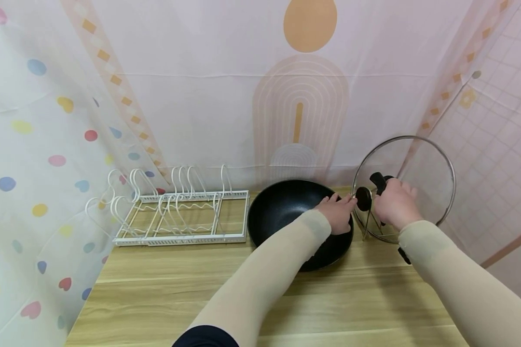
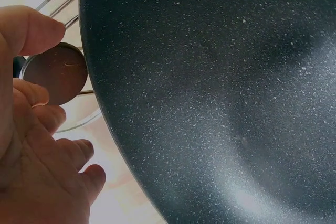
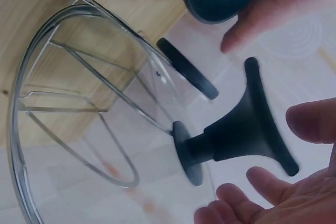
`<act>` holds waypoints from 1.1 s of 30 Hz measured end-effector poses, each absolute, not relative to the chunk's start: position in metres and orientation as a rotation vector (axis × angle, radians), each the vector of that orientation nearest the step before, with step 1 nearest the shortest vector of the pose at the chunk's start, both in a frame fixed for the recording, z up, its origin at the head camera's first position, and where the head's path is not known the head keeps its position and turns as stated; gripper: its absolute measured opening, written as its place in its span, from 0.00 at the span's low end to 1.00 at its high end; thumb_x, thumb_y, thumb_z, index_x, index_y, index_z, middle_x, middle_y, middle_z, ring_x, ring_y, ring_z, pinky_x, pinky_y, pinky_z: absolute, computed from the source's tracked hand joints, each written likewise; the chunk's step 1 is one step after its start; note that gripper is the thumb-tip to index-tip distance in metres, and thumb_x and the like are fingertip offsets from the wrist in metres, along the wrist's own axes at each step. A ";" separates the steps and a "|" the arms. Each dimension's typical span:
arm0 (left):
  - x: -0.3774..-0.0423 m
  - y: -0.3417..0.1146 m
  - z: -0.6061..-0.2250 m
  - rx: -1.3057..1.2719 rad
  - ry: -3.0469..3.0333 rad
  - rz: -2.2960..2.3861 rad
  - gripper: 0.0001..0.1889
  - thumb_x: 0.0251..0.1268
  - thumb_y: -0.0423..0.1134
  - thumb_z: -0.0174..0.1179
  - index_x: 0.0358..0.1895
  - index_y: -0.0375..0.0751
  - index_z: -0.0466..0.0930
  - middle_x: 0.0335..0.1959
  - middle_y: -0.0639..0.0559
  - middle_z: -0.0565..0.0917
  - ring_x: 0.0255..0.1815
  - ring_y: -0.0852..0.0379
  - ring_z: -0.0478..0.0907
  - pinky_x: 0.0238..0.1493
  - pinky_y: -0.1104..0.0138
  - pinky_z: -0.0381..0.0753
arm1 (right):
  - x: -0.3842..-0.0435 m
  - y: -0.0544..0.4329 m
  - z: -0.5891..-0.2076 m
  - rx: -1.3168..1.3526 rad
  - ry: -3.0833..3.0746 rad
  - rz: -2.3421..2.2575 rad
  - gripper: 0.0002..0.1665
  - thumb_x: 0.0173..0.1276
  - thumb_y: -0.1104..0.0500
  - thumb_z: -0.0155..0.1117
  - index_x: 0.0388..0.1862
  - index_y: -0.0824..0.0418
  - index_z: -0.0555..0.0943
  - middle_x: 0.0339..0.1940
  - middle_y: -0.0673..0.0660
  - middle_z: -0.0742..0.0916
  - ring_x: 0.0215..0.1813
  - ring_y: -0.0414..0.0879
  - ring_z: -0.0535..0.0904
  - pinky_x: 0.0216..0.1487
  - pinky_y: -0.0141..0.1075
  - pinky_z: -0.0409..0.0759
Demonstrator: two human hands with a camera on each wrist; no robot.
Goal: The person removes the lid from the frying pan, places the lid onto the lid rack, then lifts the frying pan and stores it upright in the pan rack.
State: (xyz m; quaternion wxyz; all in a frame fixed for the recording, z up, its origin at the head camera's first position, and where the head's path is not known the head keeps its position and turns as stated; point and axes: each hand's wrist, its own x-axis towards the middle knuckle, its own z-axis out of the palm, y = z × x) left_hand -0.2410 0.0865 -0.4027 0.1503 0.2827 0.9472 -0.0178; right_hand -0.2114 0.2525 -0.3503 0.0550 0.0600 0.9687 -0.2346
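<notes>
Standing on edge at the far right, we see a round, clear glass lid with a shiny metal rim, in a thin wire stand. Its smooth black handle flares outward, between the wide-parted thumb and fingers of the right hand. To the left, the left hand, fingers loosely spread, is beside a dark disc and a deep black pan, white-speckled inside, on the wood-grained table.

White rack on a wood-grain table
Rack left of centre; spotted cloth down the left edge.
</notes>
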 end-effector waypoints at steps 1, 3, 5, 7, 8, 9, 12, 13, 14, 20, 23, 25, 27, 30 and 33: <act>-0.241 0.085 -0.403 0.820 2.721 -0.065 0.41 0.80 0.52 0.55 0.88 0.62 0.44 0.89 0.63 0.47 0.89 0.48 0.46 0.88 0.56 0.50 | -0.210 0.251 -0.350 0.168 2.969 -0.703 0.40 0.77 0.55 0.51 0.77 0.82 0.57 0.71 0.87 0.64 0.70 0.81 0.54 0.70 0.70 0.59; -0.240 0.082 -0.402 0.822 2.717 -0.080 0.40 0.80 0.53 0.54 0.87 0.62 0.44 0.89 0.63 0.48 0.89 0.48 0.46 0.88 0.56 0.50 | -0.208 0.247 -0.350 0.141 3.007 -0.690 0.39 0.77 0.55 0.53 0.76 0.81 0.59 0.71 0.87 0.65 0.69 0.81 0.56 0.70 0.70 0.60; -0.238 0.079 -0.402 0.816 2.709 -0.088 0.40 0.80 0.54 0.54 0.87 0.63 0.44 0.89 0.63 0.47 0.89 0.48 0.46 0.88 0.56 0.49 | -0.206 0.243 -0.349 0.108 3.024 -0.686 0.39 0.78 0.54 0.53 0.76 0.80 0.60 0.72 0.86 0.64 0.71 0.82 0.55 0.73 0.70 0.57; -0.238 0.075 -0.402 0.816 2.705 -0.100 0.40 0.80 0.54 0.54 0.88 0.63 0.44 0.89 0.63 0.47 0.89 0.49 0.46 0.88 0.56 0.49 | -0.205 0.241 -0.349 0.062 3.029 -0.668 0.38 0.78 0.54 0.52 0.76 0.80 0.61 0.74 0.86 0.64 0.73 0.82 0.54 0.75 0.69 0.54; -0.238 0.074 -0.402 0.814 2.703 -0.104 0.40 0.80 0.54 0.54 0.88 0.63 0.44 0.89 0.63 0.47 0.89 0.49 0.46 0.88 0.56 0.49 | -0.205 0.240 -0.349 0.041 3.031 -0.657 0.38 0.79 0.54 0.51 0.75 0.80 0.62 0.74 0.85 0.64 0.74 0.81 0.54 0.77 0.69 0.52; -0.238 0.072 -0.402 0.819 2.704 -0.109 0.40 0.80 0.54 0.54 0.87 0.62 0.45 0.89 0.62 0.48 0.89 0.48 0.47 0.88 0.56 0.50 | -0.204 0.239 -0.349 0.029 3.032 -0.654 0.37 0.79 0.53 0.51 0.75 0.80 0.62 0.74 0.85 0.64 0.75 0.81 0.53 0.77 0.69 0.50; -0.238 0.067 -0.402 0.824 2.698 -0.110 0.40 0.80 0.54 0.54 0.87 0.61 0.47 0.89 0.60 0.49 0.89 0.48 0.47 0.88 0.56 0.50 | -0.203 0.238 -0.351 0.004 3.041 -0.630 0.36 0.80 0.53 0.51 0.75 0.79 0.63 0.75 0.84 0.63 0.76 0.81 0.52 0.78 0.69 0.50; -0.238 0.065 -0.402 0.824 2.695 -0.111 0.39 0.80 0.54 0.54 0.87 0.60 0.47 0.89 0.59 0.50 0.89 0.48 0.47 0.88 0.56 0.50 | -0.203 0.238 -0.352 -0.006 3.045 -0.624 0.36 0.80 0.53 0.51 0.75 0.79 0.64 0.75 0.83 0.64 0.76 0.81 0.53 0.78 0.69 0.50; -0.238 0.063 -0.401 0.824 2.692 -0.111 0.39 0.80 0.54 0.54 0.87 0.60 0.47 0.89 0.59 0.50 0.89 0.48 0.47 0.88 0.56 0.49 | -0.203 0.237 -0.352 -0.015 3.049 -0.619 0.36 0.80 0.53 0.52 0.75 0.78 0.64 0.75 0.83 0.64 0.76 0.81 0.53 0.78 0.69 0.50; -0.237 0.049 -0.398 0.841 2.678 -0.119 0.36 0.81 0.53 0.53 0.86 0.58 0.52 0.88 0.57 0.53 0.89 0.48 0.48 0.88 0.55 0.49 | -0.202 0.233 -0.357 -0.116 3.077 -0.581 0.34 0.79 0.54 0.54 0.73 0.79 0.66 0.74 0.82 0.67 0.76 0.78 0.56 0.78 0.67 0.50; -0.237 0.040 -0.397 0.846 2.682 -0.126 0.36 0.81 0.53 0.53 0.86 0.58 0.52 0.88 0.57 0.54 0.89 0.48 0.48 0.88 0.55 0.49 | -0.200 0.230 -0.360 -0.171 3.094 -0.597 0.33 0.79 0.55 0.55 0.72 0.79 0.67 0.74 0.82 0.68 0.77 0.78 0.56 0.79 0.68 0.52; -0.237 0.034 -0.397 0.851 2.685 -0.126 0.36 0.82 0.54 0.53 0.86 0.58 0.53 0.88 0.57 0.54 0.89 0.48 0.48 0.88 0.55 0.49 | -0.199 0.228 -0.362 -0.210 3.110 -0.608 0.32 0.79 0.56 0.55 0.71 0.78 0.69 0.73 0.81 0.69 0.77 0.78 0.57 0.79 0.67 0.53; -0.237 0.028 -0.397 0.862 2.688 -0.132 0.36 0.82 0.55 0.53 0.86 0.57 0.52 0.88 0.56 0.54 0.89 0.47 0.48 0.88 0.54 0.49 | -0.197 0.226 -0.364 -0.259 3.119 -0.624 0.31 0.79 0.57 0.55 0.69 0.79 0.70 0.73 0.80 0.71 0.78 0.78 0.56 0.80 0.67 0.52; -0.236 0.019 -0.398 0.876 2.689 -0.137 0.37 0.82 0.57 0.53 0.87 0.57 0.51 0.88 0.55 0.54 0.89 0.46 0.48 0.88 0.53 0.49 | -0.195 0.223 -0.366 -0.311 3.133 -0.640 0.29 0.78 0.58 0.56 0.67 0.79 0.72 0.72 0.78 0.73 0.79 0.76 0.57 0.81 0.66 0.53; -0.235 0.012 -0.399 0.883 2.692 -0.141 0.38 0.81 0.60 0.53 0.87 0.56 0.51 0.88 0.55 0.54 0.89 0.45 0.48 0.88 0.52 0.49 | -0.194 0.221 -0.369 -0.351 3.136 -0.662 0.28 0.77 0.59 0.58 0.66 0.79 0.72 0.70 0.77 0.74 0.78 0.75 0.58 0.81 0.66 0.53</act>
